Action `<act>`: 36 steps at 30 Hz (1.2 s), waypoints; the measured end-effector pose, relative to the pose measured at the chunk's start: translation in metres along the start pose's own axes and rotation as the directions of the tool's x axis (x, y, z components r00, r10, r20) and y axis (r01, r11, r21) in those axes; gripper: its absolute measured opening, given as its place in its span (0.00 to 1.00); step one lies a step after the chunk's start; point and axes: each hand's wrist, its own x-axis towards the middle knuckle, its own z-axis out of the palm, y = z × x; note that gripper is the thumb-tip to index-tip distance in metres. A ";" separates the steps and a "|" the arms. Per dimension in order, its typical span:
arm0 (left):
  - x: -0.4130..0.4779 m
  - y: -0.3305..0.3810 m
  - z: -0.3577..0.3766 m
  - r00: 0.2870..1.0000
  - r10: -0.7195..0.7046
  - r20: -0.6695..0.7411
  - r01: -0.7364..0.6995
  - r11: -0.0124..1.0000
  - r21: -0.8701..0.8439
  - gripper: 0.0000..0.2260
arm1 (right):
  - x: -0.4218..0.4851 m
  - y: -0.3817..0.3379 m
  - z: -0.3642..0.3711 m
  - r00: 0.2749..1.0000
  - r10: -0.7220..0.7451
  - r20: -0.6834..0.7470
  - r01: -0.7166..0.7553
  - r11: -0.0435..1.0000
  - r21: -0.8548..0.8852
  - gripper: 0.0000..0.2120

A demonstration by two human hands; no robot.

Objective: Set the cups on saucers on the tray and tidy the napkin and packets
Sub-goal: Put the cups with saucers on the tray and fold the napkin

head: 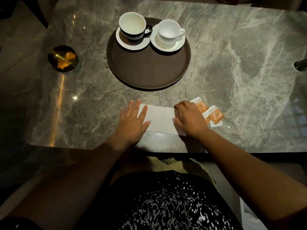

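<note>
1. Speckled dark clothing is seen closest, beneath both forearms.
2. A polished marble table is spread under both hands; paper is judged likely to slide on it.
3. A round brown tray is set beyond the hands, well apart from them. At its far side a black-banded cup and a white cup are already stood on saucers.
4. A paper napkin is stretched flat between the hands and touched by both. It is judged light, soft and easily creased, best lifted by an edge while the other end is pinned.
5. The left hand is laid flat with fingers spread, pressed on the napkin's left end. The right hand is bent over the right end; pinch or press cannot be told.
6. Orange packets are left just right of the right hand, partly hidden by it. They are judged thin and slick, best pinched at the edges.
</note>
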 end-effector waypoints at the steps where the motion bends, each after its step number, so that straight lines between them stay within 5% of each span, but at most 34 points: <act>1: -0.001 0.009 0.000 1.000 0.023 -0.001 -0.023 1.000 -0.008 0.29 | 0.010 0.001 -0.006 0.999 0.042 0.027 -0.042 0.999 0.022 0.23; 9: 0.008 0.033 0.026 0.999 0.043 0.014 -0.044 0.996 0.072 0.30 | 0.045 -0.003 -0.019 0.926 0.161 0.343 -0.095 0.975 -0.199 0.24; 12: 0.008 0.028 0.037 0.997 0.062 -0.042 -0.059 0.996 0.069 0.31 | 0.045 -0.004 -0.022 0.922 0.124 0.366 -0.093 0.990 -0.102 0.17; 14: 0.009 0.028 0.040 0.996 0.062 -0.061 -0.059 0.997 0.058 0.31 | 0.038 -0.004 -0.023 0.927 0.165 0.335 -0.213 0.971 0.112 0.12; 17: 0.014 0.033 0.041 0.997 0.011 -0.076 -0.007 0.999 0.044 0.30 | 0.019 -0.003 -0.021 0.857 0.356 0.372 -0.514 0.630 0.582 0.11; 20: 0.028 0.041 0.035 0.995 -0.036 -0.094 0.038 0.999 0.018 0.30 | 0.001 0.002 -0.016 0.711 0.441 0.548 -0.652 0.122 0.748 0.12; 21: 0.033 0.042 0.032 0.995 -0.037 -0.091 0.039 0.999 0.016 0.31 | -0.002 0.001 -0.014 0.685 0.446 0.577 -0.654 0.027 0.756 0.12; 30: 0.024 0.032 0.046 0.982 -0.018 -0.189 0.029 0.998 0.058 0.37 | 0.015 -0.013 -0.012 0.687 0.642 0.341 -0.630 0.291 0.720 0.05; 33: 0.017 0.021 0.055 0.980 0.005 -0.200 0.008 0.998 0.068 0.39 | 0.009 -0.018 -0.010 0.820 0.567 0.080 -0.474 0.594 0.650 0.08; 36: 0.017 0.022 0.055 0.975 0.018 -0.221 -0.005 0.998 0.057 0.40 | 0.003 -0.035 -0.014 0.889 0.458 -0.026 -0.321 0.661 0.679 0.06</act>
